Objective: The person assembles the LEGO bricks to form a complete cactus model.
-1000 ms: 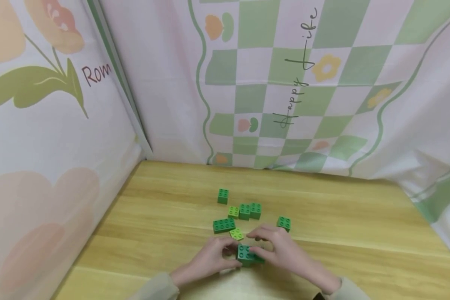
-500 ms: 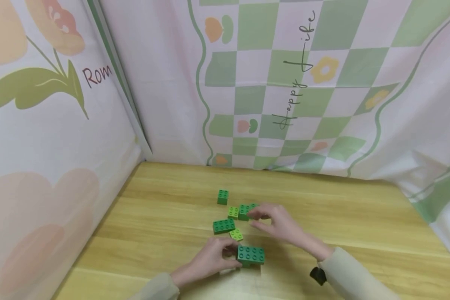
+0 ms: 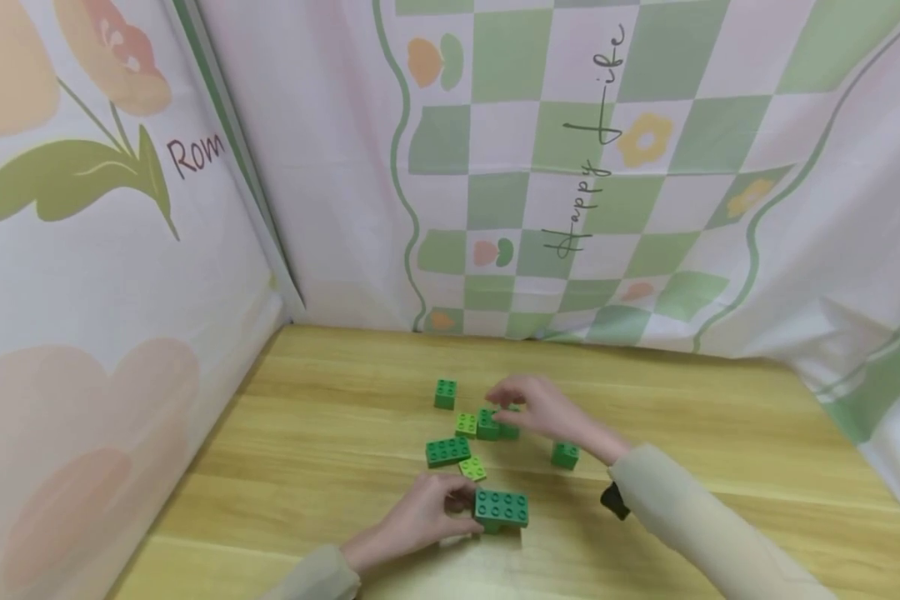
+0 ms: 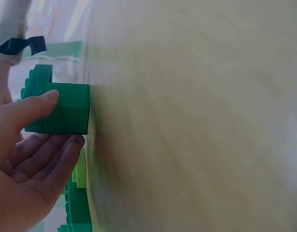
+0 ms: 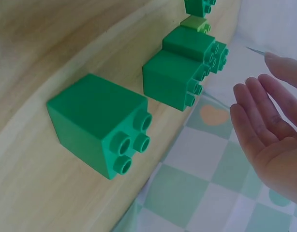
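My left hand (image 3: 420, 517) holds a stack of green toy building bricks (image 3: 501, 510) near the front of the table. A long eight-stud brick lies on top and overhangs a smaller one below. In the left wrist view the thumb presses the side of this stack (image 4: 68, 108). My right hand (image 3: 543, 408) hovers over two green four-stud bricks (image 3: 487, 425) standing side by side, and partly hides them. The right wrist view has the right hand (image 5: 274, 140) apart from the bricks, its fingers loosely bent and holding nothing.
On the wooden table (image 3: 330, 417) stand a lone green brick (image 3: 446, 395) at the back, a lime brick (image 3: 467, 425), a long green brick (image 3: 447, 452), a flat lime brick (image 3: 472, 468) and another green brick (image 3: 566, 455) at the right. Patterned curtains (image 3: 540, 208) border the table.
My right hand has left the stack and moved back across the table to above the pair of green bricks, uncovering the stack's studded top. My left hand has stayed in place holding the stack.
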`<state>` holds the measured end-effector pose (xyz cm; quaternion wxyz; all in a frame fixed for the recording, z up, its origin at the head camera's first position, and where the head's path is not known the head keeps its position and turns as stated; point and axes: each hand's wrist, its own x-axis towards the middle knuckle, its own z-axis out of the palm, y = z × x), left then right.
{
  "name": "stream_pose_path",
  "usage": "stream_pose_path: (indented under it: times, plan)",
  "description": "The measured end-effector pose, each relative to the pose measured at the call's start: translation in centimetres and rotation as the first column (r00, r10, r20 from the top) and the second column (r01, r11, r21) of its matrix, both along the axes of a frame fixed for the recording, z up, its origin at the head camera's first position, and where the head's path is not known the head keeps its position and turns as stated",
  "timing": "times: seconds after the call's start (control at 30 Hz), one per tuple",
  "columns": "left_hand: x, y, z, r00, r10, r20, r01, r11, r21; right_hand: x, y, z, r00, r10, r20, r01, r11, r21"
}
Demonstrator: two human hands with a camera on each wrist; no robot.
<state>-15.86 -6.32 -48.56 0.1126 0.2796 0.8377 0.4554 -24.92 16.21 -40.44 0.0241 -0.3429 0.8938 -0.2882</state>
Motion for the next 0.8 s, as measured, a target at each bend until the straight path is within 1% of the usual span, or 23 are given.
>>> stream_pose_path:
  times: [0.23,0.37,0.47,0.57,0.7,0.8]
  plan:
    - [-0.1,-0.3,0.1,0.999,-0.001,0.039,0.0,1.0,0.017,-1.4,-0.7,0.1,1.0,-0.01,0.023,0.008,0.997,0.075]
    - [-0.2,-0.3,0.0,0.999,-0.006,0.037,0.006,1.0,0.017,-2.0,-1.2,0.3,0.999,-0.023,0.05,0.017,0.994,0.109]
    - [-0.1,-0.3,-0.1,1.0,-0.009,0.029,0.008,1.0,0.017,-2.6,-1.8,0.2,0.998,-0.013,0.06,0.005,0.991,0.133]
    - [-0.1,-0.2,-0.2,1.0,-0.014,0.022,0.013,1.0,0.021,-3.2,-2.3,0.1,0.998,0.02,0.064,-0.03,0.988,0.15]
    - [-0.1,-0.1,-0.3,1.0,-0.02,0.021,0.02,1.0,0.024,-3.9,-2.8,-0.1,0.994,0.051,0.1,-0.066,0.985,0.157]
    - [-0.1,-0.1,-0.2,1.0,-0.02,0.017,0.02,1.0,0.019,-4.2,-3.1,-0.3,0.99,0.044,0.135,-0.067,0.984,0.167]
